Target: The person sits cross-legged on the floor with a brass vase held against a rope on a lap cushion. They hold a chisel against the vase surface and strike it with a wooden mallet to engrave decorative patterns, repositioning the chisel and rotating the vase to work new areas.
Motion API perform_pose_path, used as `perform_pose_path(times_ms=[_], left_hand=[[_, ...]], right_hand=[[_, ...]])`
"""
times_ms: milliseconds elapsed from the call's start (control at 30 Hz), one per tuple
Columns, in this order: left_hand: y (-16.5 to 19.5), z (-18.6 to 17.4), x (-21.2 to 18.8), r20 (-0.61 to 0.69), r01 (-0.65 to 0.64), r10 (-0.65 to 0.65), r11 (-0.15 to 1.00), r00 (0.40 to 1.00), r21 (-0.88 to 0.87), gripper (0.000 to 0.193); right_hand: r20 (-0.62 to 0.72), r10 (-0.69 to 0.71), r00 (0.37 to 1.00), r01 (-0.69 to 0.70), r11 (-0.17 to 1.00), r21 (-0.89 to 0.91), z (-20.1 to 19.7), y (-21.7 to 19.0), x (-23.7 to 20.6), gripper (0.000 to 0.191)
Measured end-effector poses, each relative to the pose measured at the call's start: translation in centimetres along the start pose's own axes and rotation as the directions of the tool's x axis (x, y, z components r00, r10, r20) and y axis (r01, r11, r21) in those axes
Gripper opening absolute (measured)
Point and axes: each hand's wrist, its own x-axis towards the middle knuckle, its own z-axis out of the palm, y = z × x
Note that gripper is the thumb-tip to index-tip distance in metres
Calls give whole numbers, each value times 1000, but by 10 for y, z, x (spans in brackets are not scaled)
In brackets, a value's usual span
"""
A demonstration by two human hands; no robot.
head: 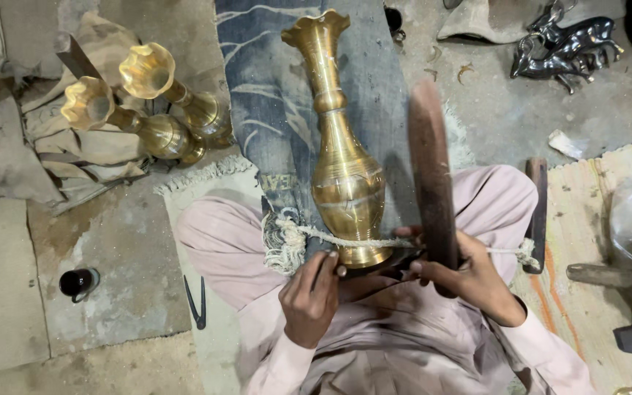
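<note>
A tall brass vase [344, 157] with a fluted mouth lies across my lap, its base toward me, tied down by a pale rope [309, 234]. My left hand [310, 296] pinches a thin dark tool against the vase's base. My right hand [466, 281] grips a long dark wooden stick [431, 172], which rises blurred beside the vase on its right.
Two smaller brass vases [148, 110] lie on rags at the left. A blue patterned cloth [272, 95] runs under the big vase. Dark metal animal figures [568, 47] sit top right. Black pincers [195, 303] and a small dark jar [76, 281] rest on the floor at left.
</note>
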Motion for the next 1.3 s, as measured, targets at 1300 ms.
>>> perform_pose_path(times_ms=[1300], left_hand=[[-16, -35, 77, 159, 485, -469, 741, 869, -465, 27]], right_hand=[[-137, 33, 990, -63, 974, -220, -39, 3, 18, 44]])
